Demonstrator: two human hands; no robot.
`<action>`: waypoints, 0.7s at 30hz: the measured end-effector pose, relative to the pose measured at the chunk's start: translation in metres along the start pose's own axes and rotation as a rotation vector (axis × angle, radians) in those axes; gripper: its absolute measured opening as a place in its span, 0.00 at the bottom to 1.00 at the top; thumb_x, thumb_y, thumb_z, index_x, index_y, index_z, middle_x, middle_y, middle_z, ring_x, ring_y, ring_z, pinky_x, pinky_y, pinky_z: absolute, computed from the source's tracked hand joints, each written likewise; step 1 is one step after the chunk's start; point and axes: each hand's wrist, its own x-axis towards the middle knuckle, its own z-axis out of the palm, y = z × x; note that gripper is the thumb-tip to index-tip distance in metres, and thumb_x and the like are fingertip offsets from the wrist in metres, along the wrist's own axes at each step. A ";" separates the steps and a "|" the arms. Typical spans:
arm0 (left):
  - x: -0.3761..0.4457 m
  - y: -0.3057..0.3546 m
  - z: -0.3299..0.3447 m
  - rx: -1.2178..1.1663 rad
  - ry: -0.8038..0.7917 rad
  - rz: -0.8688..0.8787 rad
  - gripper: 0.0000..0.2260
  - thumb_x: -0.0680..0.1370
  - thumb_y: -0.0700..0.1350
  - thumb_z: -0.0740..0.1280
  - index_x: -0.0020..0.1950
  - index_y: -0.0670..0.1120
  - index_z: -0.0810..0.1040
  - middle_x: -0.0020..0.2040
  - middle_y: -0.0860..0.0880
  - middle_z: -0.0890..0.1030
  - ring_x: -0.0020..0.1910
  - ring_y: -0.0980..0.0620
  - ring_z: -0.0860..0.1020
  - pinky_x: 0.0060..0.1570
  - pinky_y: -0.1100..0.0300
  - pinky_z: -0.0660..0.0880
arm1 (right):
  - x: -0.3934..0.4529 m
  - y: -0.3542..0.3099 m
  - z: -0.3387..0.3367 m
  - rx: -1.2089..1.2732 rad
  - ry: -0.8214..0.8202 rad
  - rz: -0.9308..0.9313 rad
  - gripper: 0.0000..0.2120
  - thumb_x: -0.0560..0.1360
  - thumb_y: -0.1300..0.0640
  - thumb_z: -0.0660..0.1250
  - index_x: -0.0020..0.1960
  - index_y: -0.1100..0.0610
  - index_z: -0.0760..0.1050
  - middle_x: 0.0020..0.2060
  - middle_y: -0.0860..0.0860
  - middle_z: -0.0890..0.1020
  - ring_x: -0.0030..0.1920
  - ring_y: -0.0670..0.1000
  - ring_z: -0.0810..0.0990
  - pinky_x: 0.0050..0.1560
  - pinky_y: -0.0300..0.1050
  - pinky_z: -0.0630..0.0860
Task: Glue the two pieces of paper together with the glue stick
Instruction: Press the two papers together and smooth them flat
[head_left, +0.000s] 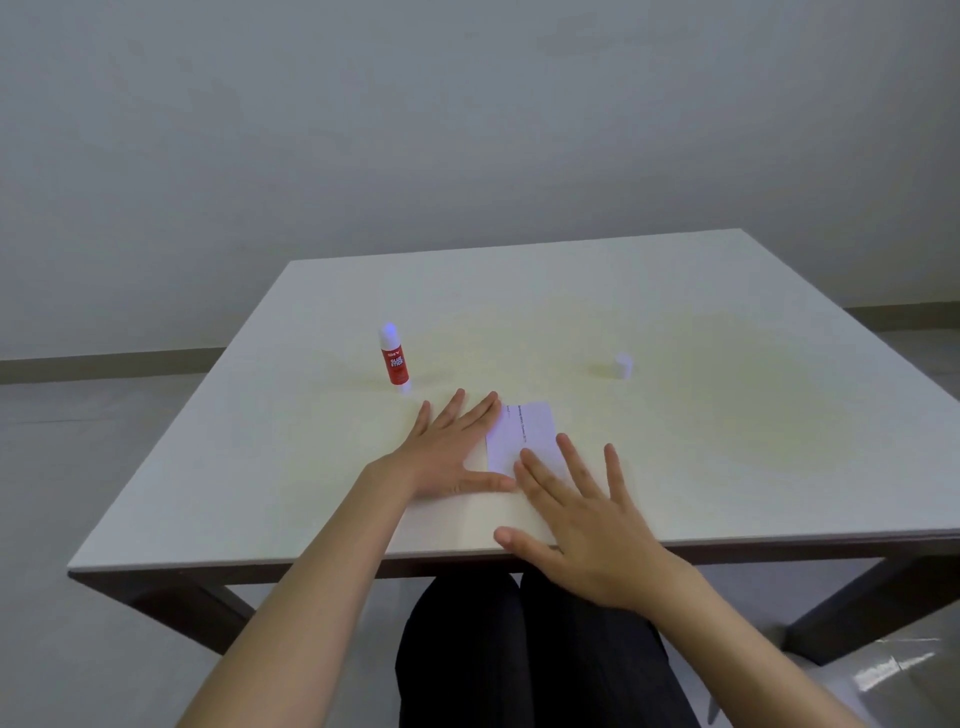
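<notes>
A small white paper (524, 434) with a line of print lies flat on the table near the front edge; I cannot tell one piece from a second. My left hand (452, 449) lies flat with spread fingers, its fingertips and thumb on the paper's left edge. My right hand (582, 512) is spread flat over the paper's lower right corner, hiding that part. The red and white glue stick (394, 361) stands upright and uncapped, behind and to the left of my left hand. Its white cap (623, 365) sits apart on the right.
The pale table (727, 415) has a dark frame and legs. Its front edge runs just under my right thumb. My dark-trousered legs (519, 649) are below it. A grey wall and floor lie behind.
</notes>
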 end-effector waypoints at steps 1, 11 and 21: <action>0.001 -0.001 0.001 0.000 0.002 0.002 0.50 0.65 0.77 0.54 0.77 0.54 0.36 0.77 0.62 0.36 0.75 0.55 0.32 0.72 0.45 0.32 | 0.005 0.003 -0.002 0.028 -0.020 0.008 0.47 0.65 0.24 0.30 0.77 0.47 0.40 0.77 0.40 0.42 0.73 0.47 0.26 0.68 0.59 0.22; 0.001 -0.001 0.000 -0.001 0.012 0.012 0.48 0.67 0.74 0.56 0.77 0.54 0.37 0.76 0.62 0.36 0.75 0.55 0.32 0.72 0.46 0.32 | 0.067 0.010 -0.005 -0.022 0.005 0.208 0.47 0.68 0.25 0.33 0.77 0.54 0.39 0.78 0.47 0.41 0.75 0.53 0.30 0.69 0.62 0.26; 0.000 0.000 0.001 -0.061 0.027 0.000 0.50 0.65 0.76 0.56 0.77 0.55 0.38 0.77 0.62 0.38 0.74 0.56 0.32 0.72 0.47 0.31 | 0.069 0.021 -0.011 0.025 -0.024 0.228 0.42 0.71 0.28 0.37 0.78 0.50 0.41 0.78 0.43 0.43 0.75 0.54 0.30 0.70 0.63 0.27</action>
